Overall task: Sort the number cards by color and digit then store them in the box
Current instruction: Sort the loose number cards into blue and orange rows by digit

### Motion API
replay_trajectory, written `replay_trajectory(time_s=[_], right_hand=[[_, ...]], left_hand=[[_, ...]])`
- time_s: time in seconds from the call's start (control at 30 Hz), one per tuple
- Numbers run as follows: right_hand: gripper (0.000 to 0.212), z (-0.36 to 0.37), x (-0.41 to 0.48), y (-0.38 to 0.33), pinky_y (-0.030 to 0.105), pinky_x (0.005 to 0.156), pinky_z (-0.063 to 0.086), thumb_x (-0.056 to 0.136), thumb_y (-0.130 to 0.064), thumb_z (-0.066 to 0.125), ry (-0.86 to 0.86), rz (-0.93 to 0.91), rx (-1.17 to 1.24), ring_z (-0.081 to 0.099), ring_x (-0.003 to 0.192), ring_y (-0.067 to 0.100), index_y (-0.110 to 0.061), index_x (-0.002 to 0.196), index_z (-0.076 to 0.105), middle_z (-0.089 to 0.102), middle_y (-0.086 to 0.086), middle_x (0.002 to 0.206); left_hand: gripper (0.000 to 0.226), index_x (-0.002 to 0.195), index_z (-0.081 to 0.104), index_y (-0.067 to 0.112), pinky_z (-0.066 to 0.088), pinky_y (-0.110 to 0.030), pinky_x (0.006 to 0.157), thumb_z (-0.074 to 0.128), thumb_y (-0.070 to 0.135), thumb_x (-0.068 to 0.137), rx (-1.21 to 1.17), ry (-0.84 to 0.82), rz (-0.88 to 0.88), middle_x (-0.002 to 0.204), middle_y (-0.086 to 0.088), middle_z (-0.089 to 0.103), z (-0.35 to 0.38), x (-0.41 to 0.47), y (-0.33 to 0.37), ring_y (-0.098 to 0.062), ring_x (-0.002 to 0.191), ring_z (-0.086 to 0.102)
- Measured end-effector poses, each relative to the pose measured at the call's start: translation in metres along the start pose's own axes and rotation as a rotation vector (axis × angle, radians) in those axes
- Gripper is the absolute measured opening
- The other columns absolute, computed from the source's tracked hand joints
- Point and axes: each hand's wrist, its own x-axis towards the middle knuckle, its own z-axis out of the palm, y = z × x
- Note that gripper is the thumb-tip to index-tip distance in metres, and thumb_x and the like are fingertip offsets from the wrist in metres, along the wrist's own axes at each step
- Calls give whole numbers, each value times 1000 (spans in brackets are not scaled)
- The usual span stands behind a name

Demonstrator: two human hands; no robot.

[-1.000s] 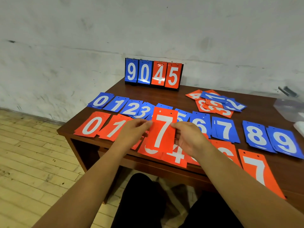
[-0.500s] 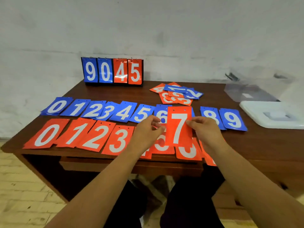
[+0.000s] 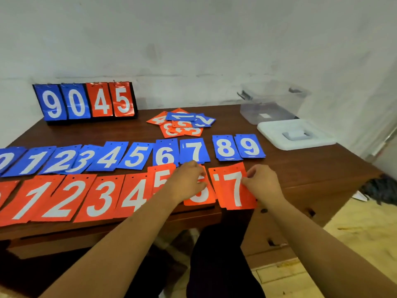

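Note:
A row of blue number cards (image 3: 135, 155) from 0 to 9 lies across the brown table (image 3: 300, 168). In front of it runs a row of red cards (image 3: 101, 196). At its right end lie two stacked red 7 cards (image 3: 234, 188); my right hand (image 3: 261, 182) pinches their right edge. My left hand (image 3: 187, 181) rests on the red 6 card (image 3: 200, 195), fingers curled, covering most of it. A loose pile of mixed cards (image 3: 182, 123) sits further back. The clear plastic box (image 3: 270, 104) stands at the back right.
The box's white lid (image 3: 294, 134) lies on the table in front of the box. A flip scoreboard (image 3: 86, 102) showing 9 0 4 5 stands at the back left against the wall. The red row lies close to the table's front edge.
The red 7 card, held up in both hands before, now lies on the table on top of another red 7. My left hand has let go and moved onto the red 6.

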Motion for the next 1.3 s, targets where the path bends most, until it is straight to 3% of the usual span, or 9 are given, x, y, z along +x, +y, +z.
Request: replay_trajectory(time_s=[0.17,0.37,0.63,0.8,1.07,1.17,1.3], right_hand=[[25,10,2,-4,36,82,55,84,-39,70,31,-28,-151,60,93,18,-19,99,63,61,2,103],[28,8,32,-34,38,83,53,89,-32,62,78,-189,-85,59,96,21,-11,107,61,60,7,108],[36,39,109,-100,38,89,49,92,-32,59,-3,-389,-134,54,108,27,-8,118,55,53,12,121],[25,73,163,-133,34,82,49,91,-27,58,-82,-458,-213,55,99,23,-11,110,56,57,10,116],[46,112,219,-161,35,96,48,92,-33,59,-200,-536,-265,55,115,24,-11,131,52,55,9,131],[55,123,231,-161,40,101,45,91,-41,59,-197,-531,-279,52,122,26,-13,138,48,53,9,137],[49,131,239,-160,44,101,44,91,-46,60,-83,-563,-377,50,120,28,-20,132,55,55,9,128]], left_hand=[[40,127,60,22,44,-32,99,61,39,91,-27,3,27,128,2,53,2,3,-4,-15,121,48],[26,115,64,21,37,-26,92,61,33,93,-102,137,39,121,1,56,-10,20,-17,-15,119,47],[17,106,67,14,46,-30,80,62,21,91,-61,209,-190,115,-7,61,-52,96,-82,-19,102,56],[27,114,65,14,49,-35,90,66,23,88,10,186,-326,123,-9,57,-56,147,-130,-23,106,57],[64,147,41,21,35,-37,109,65,41,90,58,59,-276,151,-5,42,-48,203,-175,-25,136,41],[53,141,51,24,38,-37,107,62,42,92,69,-12,-216,146,-4,49,-46,211,-185,-24,132,45],[29,120,69,21,47,-33,96,60,32,94,90,91,-149,126,-1,65,-46,213,-190,-20,115,57]])
